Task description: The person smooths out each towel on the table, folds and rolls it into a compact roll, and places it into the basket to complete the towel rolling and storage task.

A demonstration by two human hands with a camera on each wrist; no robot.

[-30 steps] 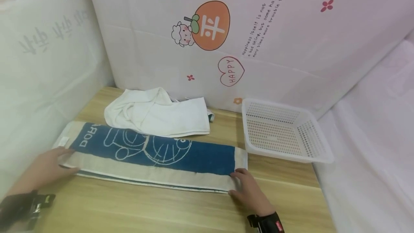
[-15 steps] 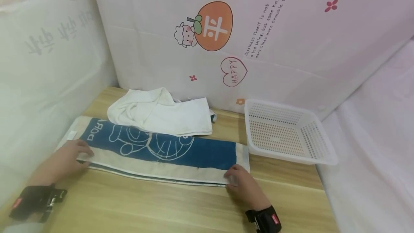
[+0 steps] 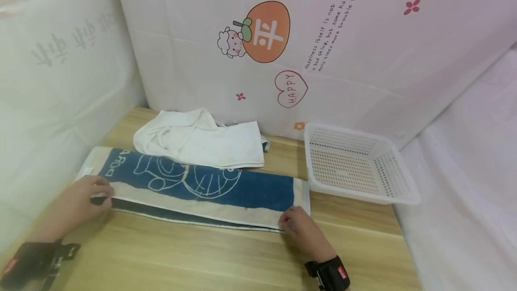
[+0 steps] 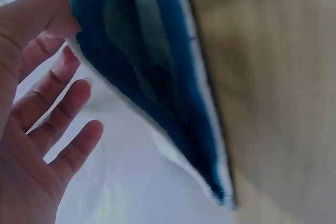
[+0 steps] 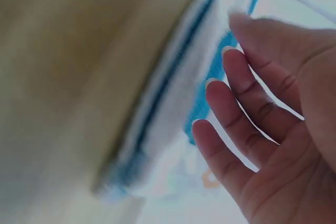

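A blue and cream towel, folded into a long strip with a line-drawn cartoon on top, lies across the wooden table. My left hand pinches the upper layer of its near edge at the left end. In the left wrist view, thumb and index finger grip the towel's white edge, the other fingers spread, and the layers gape apart. Near the strip's right end, my right hand pinches the front edge. The right wrist view shows its thumb and fingertips against the towel, partly blurred.
Behind the strip lies a loosely folded white cloth, touching or overlapping its back edge. A white perforated plastic basket stands at the back right. Printed sheeting hangs behind and at both sides of the wooden table.
Both hands shifted the towel slightly away from me, toward the white cloth. The left hand has lifted the upper layer, widening the gap. The right hand's thumb and fingers have come together on the edge.
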